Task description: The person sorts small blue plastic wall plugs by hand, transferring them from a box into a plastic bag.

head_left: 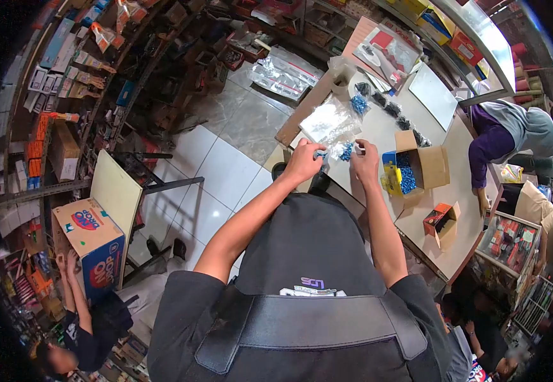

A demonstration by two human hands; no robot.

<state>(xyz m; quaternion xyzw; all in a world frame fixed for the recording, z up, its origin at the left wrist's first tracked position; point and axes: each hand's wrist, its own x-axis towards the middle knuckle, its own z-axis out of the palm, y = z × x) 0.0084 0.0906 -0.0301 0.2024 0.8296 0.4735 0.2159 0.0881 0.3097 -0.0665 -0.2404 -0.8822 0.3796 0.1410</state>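
Note:
At the near edge of the white table [378, 202], my left hand [304, 162] is closed on small blue pieces [319, 155]. To its right, my right hand [365, 160] holds the edge of a clear plastic bag with blue pieces [344, 151] inside, its fingers pinched together. Beyond both hands lie a stack of clear plastic bags [325, 121] and a filled bag of blue pieces [358, 104]. Right of my right hand stands an open cardboard box [434, 167] with many blue pieces [406, 175] beside it in a yellow and blue box [391, 173].
Several bags of dark pieces [392, 109] line the table's far part. A small orange and black box [439, 218] stands at the right. One person in purple [490, 149] leans at the table's right edge. Another person's hands [68, 262] touch a large carton [89, 226] at left.

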